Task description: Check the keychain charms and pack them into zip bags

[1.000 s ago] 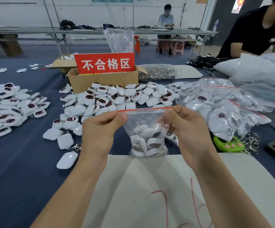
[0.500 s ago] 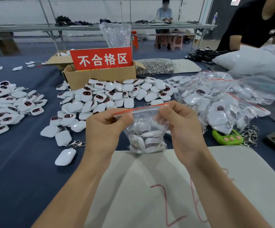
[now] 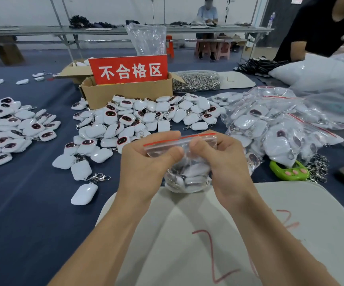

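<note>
Pinching the top of the small clear plastic zip bag with the red strip [image 3: 187, 176], both hands are now close together. The left hand [image 3: 146, 162] grips the strip between thumb and fingers. The right hand [image 3: 224, 162] does the same just beside it, so the two thumbs nearly touch.

A second ago the hands were well apart, one at each top corner, and the mouth of the bag was pulled straight. Then they began to slide in. Now they meet near the middle. I think the bag is being pressed shut, and this one is almost packed. I cannot tell if the strip is closed all the way along.

The white keychain charms [image 3: 193, 174] are inside the bag, bunched at the bottom. The bag hangs from the hands, lower than before, over the far edge of the flat white board [image 3: 290, 213]. I cannot tell if it touches the board.

A heap of filled clear bags [image 3: 274, 129] lies to the right. A big pile of loose white charms with dark faces [image 3: 138, 120] lies on the dark blue cloth [image 3: 22, 203], so a lot is left to do.

The red sign with white letters [image 3: 129, 70] on the brown cardboard box [image 3: 130, 93] reads "不合格区", the spot for bad ones. Red pen marks [image 3: 210, 254] on the board look a bit like a 2; I cannot read the rest.
</note>
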The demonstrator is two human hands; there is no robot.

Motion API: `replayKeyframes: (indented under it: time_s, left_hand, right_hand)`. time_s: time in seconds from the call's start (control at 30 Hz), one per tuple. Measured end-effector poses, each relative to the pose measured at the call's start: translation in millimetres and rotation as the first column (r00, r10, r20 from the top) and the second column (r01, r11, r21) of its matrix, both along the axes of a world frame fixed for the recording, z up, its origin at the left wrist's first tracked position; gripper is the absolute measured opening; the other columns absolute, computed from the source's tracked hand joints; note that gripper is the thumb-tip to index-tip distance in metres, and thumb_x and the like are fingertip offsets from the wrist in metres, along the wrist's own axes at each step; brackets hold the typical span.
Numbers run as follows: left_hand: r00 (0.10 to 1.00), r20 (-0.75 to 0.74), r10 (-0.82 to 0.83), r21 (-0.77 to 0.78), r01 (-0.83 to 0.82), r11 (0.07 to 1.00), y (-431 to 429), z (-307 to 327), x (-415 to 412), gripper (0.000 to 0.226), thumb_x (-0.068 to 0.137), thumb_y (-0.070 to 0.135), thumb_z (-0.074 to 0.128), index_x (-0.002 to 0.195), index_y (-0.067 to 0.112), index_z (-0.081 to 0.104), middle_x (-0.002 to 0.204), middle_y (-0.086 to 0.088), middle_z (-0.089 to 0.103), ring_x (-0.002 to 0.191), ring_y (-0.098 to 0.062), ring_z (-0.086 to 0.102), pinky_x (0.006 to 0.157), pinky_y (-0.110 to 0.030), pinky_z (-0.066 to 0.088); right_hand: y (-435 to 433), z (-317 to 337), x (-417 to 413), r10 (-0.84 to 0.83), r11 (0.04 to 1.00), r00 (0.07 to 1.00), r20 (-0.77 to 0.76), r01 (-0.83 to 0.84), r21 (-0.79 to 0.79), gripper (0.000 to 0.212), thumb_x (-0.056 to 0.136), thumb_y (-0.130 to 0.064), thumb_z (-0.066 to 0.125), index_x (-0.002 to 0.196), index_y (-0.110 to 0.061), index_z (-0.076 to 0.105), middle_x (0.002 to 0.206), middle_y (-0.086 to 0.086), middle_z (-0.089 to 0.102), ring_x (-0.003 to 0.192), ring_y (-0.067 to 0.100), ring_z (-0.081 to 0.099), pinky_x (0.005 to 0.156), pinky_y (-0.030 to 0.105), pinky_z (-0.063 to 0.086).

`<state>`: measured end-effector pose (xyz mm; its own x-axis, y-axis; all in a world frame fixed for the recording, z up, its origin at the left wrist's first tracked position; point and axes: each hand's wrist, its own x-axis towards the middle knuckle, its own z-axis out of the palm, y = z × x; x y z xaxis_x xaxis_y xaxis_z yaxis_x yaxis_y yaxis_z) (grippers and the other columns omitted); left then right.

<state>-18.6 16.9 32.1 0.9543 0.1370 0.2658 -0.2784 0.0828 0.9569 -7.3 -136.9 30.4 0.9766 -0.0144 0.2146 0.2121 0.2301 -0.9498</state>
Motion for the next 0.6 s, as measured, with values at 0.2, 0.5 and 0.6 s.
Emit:
replayKeyframes:
  time_s: [0.2, 0.5, 0.6]
  left_hand:
    - [1.000, 0.023, -0.003, 0.011, 0.003, 1.000, -2.3, 1.7, -3.8, 0.032, 0.074, 0.008, 0.087, 0.089, 0.035, 0.083, 0.088, 0.005, 0.081, 0.082, -0.008, 0.076, 0.070, -0.015, 0.055]
    - [0.996, -0.083, -0.012, 0.007, 0.013, 1.000, -0.4, 4.2, -2.6, 0.016, 0.067, 0.018, 0.086, 0.078, 0.029, 0.083, 0.079, -0.002, 0.080, 0.070, -0.012, 0.074, 0.064, -0.020, 0.055]
    - [0.996, -0.091, -0.019, 0.010, 0.020, 1.000, -0.6, 3.7, -1.9, 0.017, 0.073, 0.010, 0.088, 0.076, 0.026, 0.082, 0.077, -0.003, 0.079, 0.069, -0.013, 0.073, 0.064, -0.021, 0.055]
  right_hand:
    - [0.0, -3.6, -0.9, 0.023, 0.999, 0.998, 0.057, -0.021, -0.046, 0.005, 0.079, -0.010, 0.075, 0.077, -0.005, 0.074, 0.074, 0.015, 0.072, 0.069, 0.024, 0.066, 0.067, 0.035, 0.056]
    - [-1.9, -1.9, -0.6, 0.023, 0.998, 0.999, 0.045, -0.020, -0.059, 0.011, 0.082, -0.011, 0.077, 0.073, -0.004, 0.075, 0.072, 0.016, 0.074, 0.064, 0.023, 0.070, 0.061, 0.031, 0.056]
    - [-1.6, -1.2, -0.9, 0.049, 0.998, 0.998, 0.044, -0.047, -0.045, 0.017, 0.088, 0.001, 0.074, 0.072, -0.005, 0.076, 0.070, 0.016, 0.074, 0.060, 0.022, 0.072, 0.056, 0.028, 0.055]
